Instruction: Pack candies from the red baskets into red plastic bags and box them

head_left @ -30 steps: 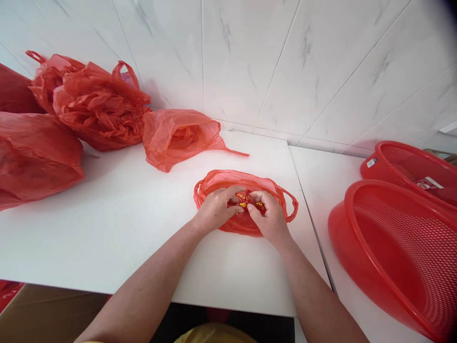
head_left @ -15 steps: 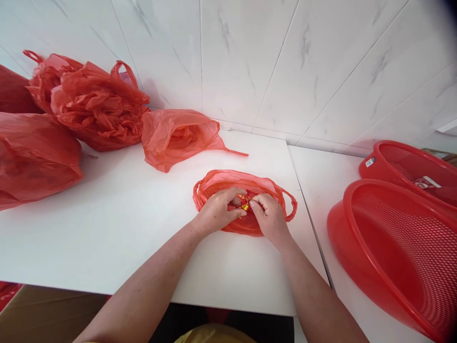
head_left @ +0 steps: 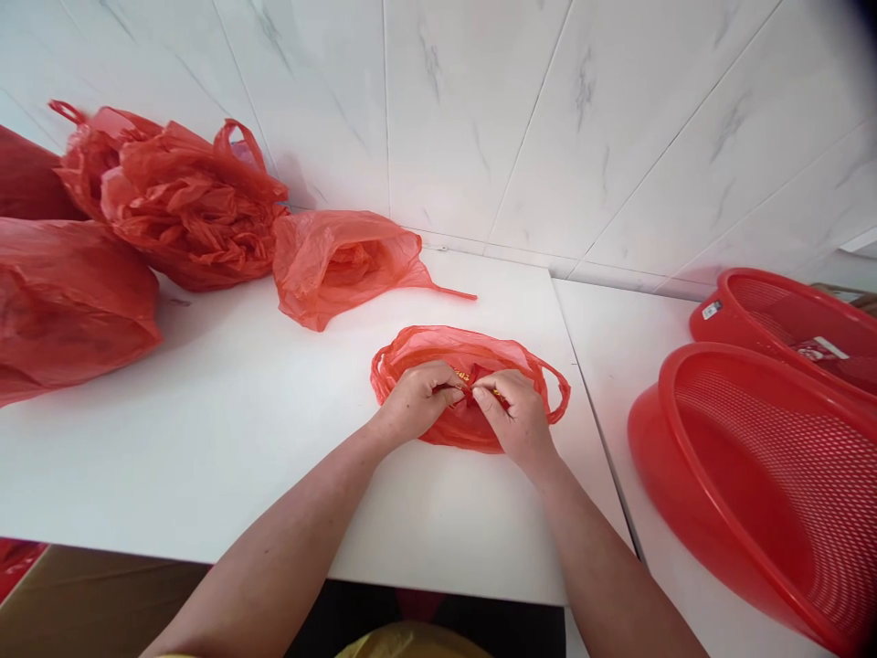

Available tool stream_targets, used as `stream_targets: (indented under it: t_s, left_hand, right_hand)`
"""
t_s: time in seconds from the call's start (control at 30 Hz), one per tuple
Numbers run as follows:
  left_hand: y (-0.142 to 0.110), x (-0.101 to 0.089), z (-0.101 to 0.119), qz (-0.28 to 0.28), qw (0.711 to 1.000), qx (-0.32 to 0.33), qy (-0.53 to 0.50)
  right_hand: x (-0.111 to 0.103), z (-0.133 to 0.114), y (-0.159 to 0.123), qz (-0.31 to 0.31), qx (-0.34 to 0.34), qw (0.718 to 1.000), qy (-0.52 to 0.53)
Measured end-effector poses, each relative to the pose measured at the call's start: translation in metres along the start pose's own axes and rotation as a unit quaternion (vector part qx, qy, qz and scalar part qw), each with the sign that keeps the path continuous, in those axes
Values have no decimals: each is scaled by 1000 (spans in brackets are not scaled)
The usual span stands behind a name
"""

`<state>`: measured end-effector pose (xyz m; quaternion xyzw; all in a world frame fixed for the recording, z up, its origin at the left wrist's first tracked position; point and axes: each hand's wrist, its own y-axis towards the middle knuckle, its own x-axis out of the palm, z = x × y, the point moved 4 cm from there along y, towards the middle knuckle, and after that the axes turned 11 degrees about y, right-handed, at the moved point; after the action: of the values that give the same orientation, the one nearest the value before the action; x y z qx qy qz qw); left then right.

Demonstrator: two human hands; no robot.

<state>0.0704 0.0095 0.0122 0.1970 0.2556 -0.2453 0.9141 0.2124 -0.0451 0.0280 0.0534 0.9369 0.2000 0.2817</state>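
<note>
A red plastic bag (head_left: 452, 340) lies opened wide on the white table, one loop handle out to its right. Over its mouth, my left hand (head_left: 423, 397) and my right hand (head_left: 511, 402) meet fingertip to fingertip. Each pinches a small red ribbon-like piece with gold lettering (head_left: 464, 376), thumb against forefinger. Most of that piece is covered by the fingers, so its full shape cannot be made out.
Behind the bag rests another loose red plastic bag (head_left: 349, 265). Bulging red bags (head_left: 184, 201) crowd the back left, with one more (head_left: 68, 292) nearer. Two red perforated baskets (head_left: 719, 475) stand at right, past a table seam. A tiled wall (head_left: 472, 119) closes off the back.
The fingertips of both hands have come together, and my left hand has gone from spread fingers to a pinch. Less of the gold shows between them. The bags and baskets stay put.
</note>
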Motion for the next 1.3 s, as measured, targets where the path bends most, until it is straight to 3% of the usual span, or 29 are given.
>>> stream_targets:
  t_s: [0.3,0.43,0.6,0.73,0.9,0.97,1.17,1.3]
  left_hand:
    - [-1,1,3,-44,998,-27,-26]
    - [-1,0,4,-45,999,-13,12]
    - [3,-10,-3,17,991,15,130]
    - [4,-8,-8,8,976,53,211]
    - [1,3,-5,-45,960,114,250]
    - [0,2,-4,-40,959,113,257]
    - [3,-19,-12,61,948,26,311]
    - [3,-25,-24,49,944,-18,326]
  right_hand:
    - [3,6,-1,-5,8,1000,-5]
    - [-1,5,0,0,7,1000,-11]
    - [-20,12,2,103,28,994,-27]
    - [-26,22,2,140,72,987,-31]
    - [-20,24,1,95,101,989,-54]
    - [-15,23,1,62,98,992,-57]
    - [-1,27,0,-37,52,992,-110]
    - [3,36,-2,-68,63,985,-144]
